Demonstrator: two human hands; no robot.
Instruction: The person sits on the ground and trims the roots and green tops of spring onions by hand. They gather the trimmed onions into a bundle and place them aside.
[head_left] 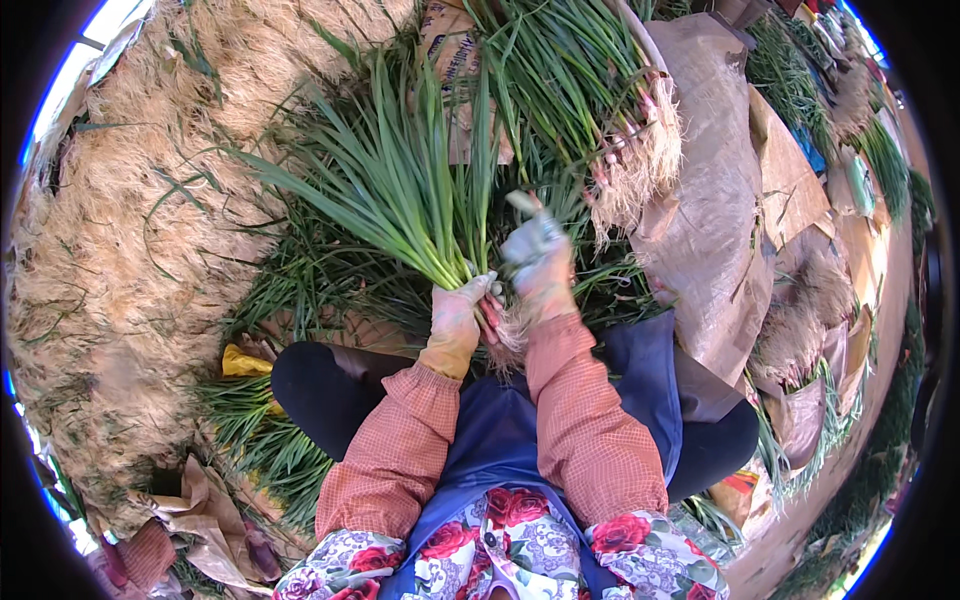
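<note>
My gloved left hand [458, 312] had its fingers closed around a bunch of green garlic [432, 248], its leaves [400, 175] fanning far and left, its roots [510, 338] near my blue apron [490, 420]. My right hand [540, 258], just right of it, was blurred; I couldn't tell its fingers' state. Another bunch [575, 90] lay far right.

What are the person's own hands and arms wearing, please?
The left hand wears a pale glove, yellowish at the wrist; the right hand, blurred, appears gloved too. Checked reddish-orange oversleeves with gathered cuffs meet floral sleeves with red roses.
</note>
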